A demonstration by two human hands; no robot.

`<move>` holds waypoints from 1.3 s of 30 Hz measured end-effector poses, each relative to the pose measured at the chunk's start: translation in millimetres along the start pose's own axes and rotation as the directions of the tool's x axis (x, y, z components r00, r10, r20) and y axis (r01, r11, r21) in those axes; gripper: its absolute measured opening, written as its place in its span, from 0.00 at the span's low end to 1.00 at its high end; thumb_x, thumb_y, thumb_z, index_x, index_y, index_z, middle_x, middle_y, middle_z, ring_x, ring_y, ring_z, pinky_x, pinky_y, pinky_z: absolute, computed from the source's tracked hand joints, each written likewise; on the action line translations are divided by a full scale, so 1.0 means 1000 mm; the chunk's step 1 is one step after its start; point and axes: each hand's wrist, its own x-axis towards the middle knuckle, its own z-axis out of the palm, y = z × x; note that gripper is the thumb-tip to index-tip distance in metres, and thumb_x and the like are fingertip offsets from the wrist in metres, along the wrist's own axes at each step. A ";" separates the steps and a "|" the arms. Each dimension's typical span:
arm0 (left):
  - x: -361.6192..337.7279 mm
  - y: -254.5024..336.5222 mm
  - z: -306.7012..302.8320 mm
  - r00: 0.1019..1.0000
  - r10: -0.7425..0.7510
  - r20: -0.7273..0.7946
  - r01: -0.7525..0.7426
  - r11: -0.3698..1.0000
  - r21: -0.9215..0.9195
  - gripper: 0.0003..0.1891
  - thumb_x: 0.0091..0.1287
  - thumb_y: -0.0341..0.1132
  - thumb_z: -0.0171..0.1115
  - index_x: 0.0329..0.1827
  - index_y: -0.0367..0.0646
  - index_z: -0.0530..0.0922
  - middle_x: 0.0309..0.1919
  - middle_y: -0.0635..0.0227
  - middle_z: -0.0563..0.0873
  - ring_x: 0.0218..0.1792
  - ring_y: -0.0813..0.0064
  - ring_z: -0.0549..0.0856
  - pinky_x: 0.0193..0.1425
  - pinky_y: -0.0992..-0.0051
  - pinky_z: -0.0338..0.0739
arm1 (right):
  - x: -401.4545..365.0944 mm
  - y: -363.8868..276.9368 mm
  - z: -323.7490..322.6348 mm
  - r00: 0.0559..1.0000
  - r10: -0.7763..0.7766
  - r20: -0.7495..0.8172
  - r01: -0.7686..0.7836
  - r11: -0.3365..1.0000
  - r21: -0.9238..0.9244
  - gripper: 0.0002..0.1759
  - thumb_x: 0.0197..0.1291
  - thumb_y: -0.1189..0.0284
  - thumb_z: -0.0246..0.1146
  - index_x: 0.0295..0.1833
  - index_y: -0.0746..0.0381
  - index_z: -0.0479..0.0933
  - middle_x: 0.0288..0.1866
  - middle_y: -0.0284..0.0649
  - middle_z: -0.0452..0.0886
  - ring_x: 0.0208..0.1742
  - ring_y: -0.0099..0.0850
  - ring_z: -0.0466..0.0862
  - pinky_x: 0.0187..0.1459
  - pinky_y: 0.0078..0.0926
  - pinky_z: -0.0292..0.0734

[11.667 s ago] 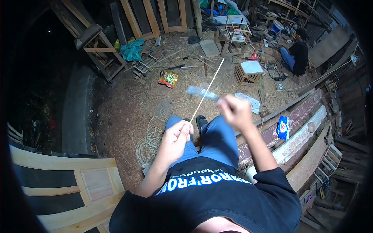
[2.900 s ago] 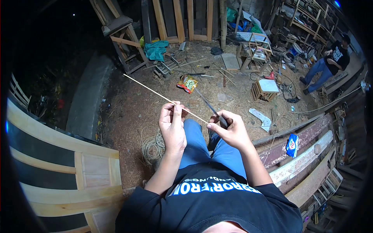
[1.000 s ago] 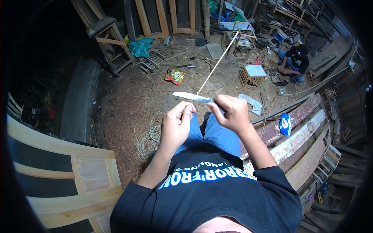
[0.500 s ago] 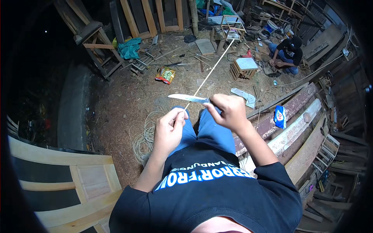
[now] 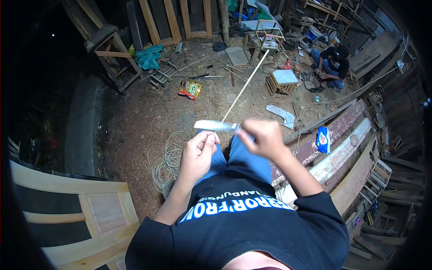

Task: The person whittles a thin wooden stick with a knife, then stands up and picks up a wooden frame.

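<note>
My left hand pinches the near end of a long, thin, pale wooden strip, which stretches away from me toward the upper right. My right hand is closed around the handle of a knife. The blade points left and lies across the strip just beyond my left fingertips. Slight motion blur softens the knife and right hand. Both hands are above my lap, over blue trousers.
Coiled cord lies on the ground at left. A snack bag and a slatted wooden box lie ahead. A blue packet rests on planks at right. A person crouches at upper right.
The knife and my right hand have moved a little toward me, bringing the blade closer to my left fingertips. My left hand has barely shifted and keeps its pinch on the strip.
</note>
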 end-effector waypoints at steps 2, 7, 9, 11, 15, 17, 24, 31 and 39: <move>0.003 0.000 -0.004 1.000 0.000 0.003 0.000 1.000 0.001 0.12 0.86 0.32 0.55 0.42 0.37 0.81 0.26 0.78 0.76 0.28 0.89 0.73 0.32 0.81 0.66 | 0.006 -0.003 0.003 0.986 0.157 -0.055 -0.154 0.986 0.068 0.16 0.71 0.69 0.70 0.30 0.63 0.77 0.21 0.45 0.75 0.19 0.38 0.78 0.24 0.35 0.70; 0.000 -0.003 -0.010 0.999 -0.027 0.017 0.027 1.000 0.011 0.11 0.85 0.31 0.56 0.42 0.37 0.81 0.26 0.78 0.77 0.28 0.89 0.74 0.32 0.81 0.67 | 0.000 0.003 0.007 0.992 0.105 0.067 -0.104 0.995 -0.012 0.16 0.65 0.63 0.73 0.29 0.59 0.78 0.25 0.45 0.81 0.24 0.44 0.84 0.28 0.40 0.77; 0.000 -0.002 -0.013 1.000 -0.007 0.023 0.007 0.999 0.040 0.11 0.86 0.33 0.56 0.43 0.39 0.81 0.26 0.79 0.75 0.28 0.90 0.71 0.32 0.82 0.62 | -0.002 0.022 0.015 0.991 0.133 -0.021 -0.133 0.991 0.021 0.15 0.65 0.64 0.73 0.31 0.59 0.78 0.26 0.44 0.83 0.25 0.43 0.85 0.28 0.39 0.78; -0.003 -0.008 -0.016 1.000 -0.020 0.014 0.019 0.999 0.029 0.11 0.86 0.33 0.56 0.43 0.40 0.81 0.26 0.80 0.74 0.27 0.90 0.70 0.31 0.82 0.61 | 0.007 0.065 0.004 0.880 0.450 -0.153 -0.449 0.892 0.044 0.10 0.66 0.68 0.72 0.34 0.61 0.83 0.27 0.45 0.84 0.25 0.40 0.87 0.28 0.36 0.78; -0.003 -0.018 -0.023 0.995 -0.086 0.042 0.085 0.996 0.023 0.11 0.85 0.31 0.55 0.42 0.38 0.81 0.26 0.79 0.75 0.28 0.89 0.71 0.33 0.81 0.65 | 0.005 0.044 0.002 0.921 0.345 -0.180 -0.331 0.938 0.105 0.07 0.67 0.70 0.71 0.36 0.61 0.85 0.26 0.44 0.83 0.25 0.40 0.85 0.29 0.35 0.78; -0.005 -0.020 -0.024 0.993 -0.084 0.078 0.086 0.996 -0.022 0.11 0.85 0.31 0.55 0.42 0.38 0.81 0.27 0.79 0.75 0.29 0.89 0.72 0.34 0.81 0.66 | 0.000 0.022 0.012 0.988 0.149 -0.041 -0.147 0.988 0.036 0.08 0.66 0.69 0.71 0.35 0.60 0.84 0.26 0.45 0.82 0.26 0.43 0.86 0.29 0.37 0.78; -0.009 -0.028 -0.024 0.995 -0.095 -0.020 0.096 0.992 0.086 0.07 0.84 0.28 0.56 0.46 0.38 0.81 0.26 0.78 0.75 0.28 0.88 0.72 0.33 0.81 0.67 | 0.020 0.092 0.034 0.749 0.654 -0.108 -0.507 0.670 0.543 0.13 0.77 0.65 0.69 0.42 0.64 0.84 0.32 0.32 0.84 0.39 0.19 0.82 0.40 0.25 0.76; -0.004 -0.033 -0.022 0.992 -0.126 0.027 0.123 0.988 0.095 0.04 0.84 0.28 0.56 0.53 0.38 0.78 0.27 0.76 0.79 0.30 0.87 0.78 0.35 0.81 0.71 | 0.044 0.060 0.049 0.677 0.664 0.318 -0.568 0.197 0.799 0.11 0.78 0.65 0.68 0.44 0.61 0.82 0.31 0.23 0.79 0.33 0.12 0.71 0.34 0.20 0.64; 0.010 -0.017 -0.013 0.990 -0.003 -0.141 0.020 0.993 0.120 0.02 0.83 0.25 0.57 0.47 0.37 0.76 0.29 0.70 0.83 0.31 0.85 0.82 0.36 0.81 0.75 | 0.037 0.040 0.043 0.898 0.440 0.003 -0.428 0.872 0.238 0.10 0.77 0.64 0.63 0.48 0.59 0.80 0.35 0.46 0.85 0.35 0.47 0.88 0.38 0.42 0.82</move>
